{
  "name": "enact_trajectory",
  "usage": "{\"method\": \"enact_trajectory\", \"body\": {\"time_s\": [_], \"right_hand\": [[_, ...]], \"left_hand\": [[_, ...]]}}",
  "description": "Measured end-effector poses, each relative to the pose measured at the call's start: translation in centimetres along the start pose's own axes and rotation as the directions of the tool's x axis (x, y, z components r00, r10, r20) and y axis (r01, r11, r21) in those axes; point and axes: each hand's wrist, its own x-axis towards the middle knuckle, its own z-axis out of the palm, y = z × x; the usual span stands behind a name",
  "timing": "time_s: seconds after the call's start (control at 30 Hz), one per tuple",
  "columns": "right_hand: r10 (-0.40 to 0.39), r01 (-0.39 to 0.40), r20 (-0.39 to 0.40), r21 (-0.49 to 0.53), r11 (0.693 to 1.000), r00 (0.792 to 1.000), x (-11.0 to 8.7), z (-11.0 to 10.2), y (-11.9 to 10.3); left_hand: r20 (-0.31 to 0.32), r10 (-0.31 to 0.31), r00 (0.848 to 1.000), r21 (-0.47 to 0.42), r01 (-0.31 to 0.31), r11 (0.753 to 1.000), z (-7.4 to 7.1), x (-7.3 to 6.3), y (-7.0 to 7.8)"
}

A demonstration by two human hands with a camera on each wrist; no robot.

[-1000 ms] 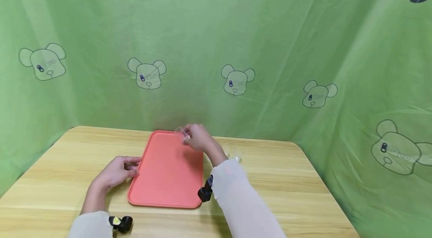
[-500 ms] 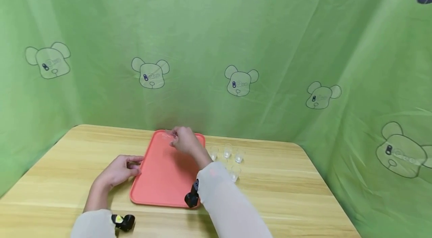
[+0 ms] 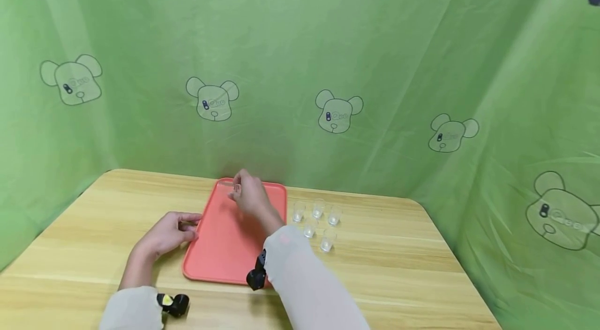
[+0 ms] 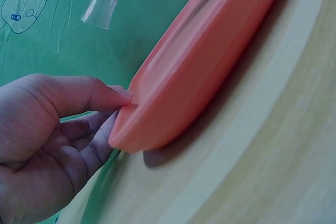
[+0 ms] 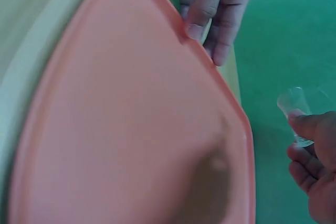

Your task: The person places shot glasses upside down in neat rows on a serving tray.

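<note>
My left hand [image 3: 164, 233] grips the left rim of a red tray [image 3: 220, 246] lying on the table. In the left wrist view the thumb [image 4: 105, 95] lies on top of that rim, the fingers around its outer side. Above the tray's far end, my right hand [image 3: 253, 197] pinches a small clear shot glass [image 4: 102, 11] between thumb and fingers. The same glass [image 5: 293, 100] shows tilted in the right wrist view, apart from the tray; in the head view it is barely visible.
Right of the tray, several more clear shot glasses [image 3: 317, 209] stand upright in a loose group on the wooden table [image 3: 398, 262]. A green curtain [image 3: 281, 33] printed with bear heads hangs behind and at both sides. My right forearm crosses the tray's near right corner.
My right hand has carried the shot glass leftward over the tray's far end, and its wrist has turned. The glasses on the right are uncovered by the arm. My left hand stays at the rim.
</note>
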Motion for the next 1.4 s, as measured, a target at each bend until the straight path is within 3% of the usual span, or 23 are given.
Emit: {"method": "enact_trajectory", "body": {"time_s": [0.57, 1.4], "right_hand": [[-0.006, 0.034, -0.174, 0.160, 0.986, 0.985, -0.2, 2.8, 0.3], [0.137, -0.094, -0.167, 0.240, 0.966, 0.976, -1.4, 6.7, 0.9]], "left_hand": [[-0.004, -0.012, 1.000, 0.006, 0.012, 1.000, -0.2, 0.0, 0.0], [0.003, 0.019, 1.000, 0.010, -0.019, 1.000, -0.1, 0.2, -0.2]]}}
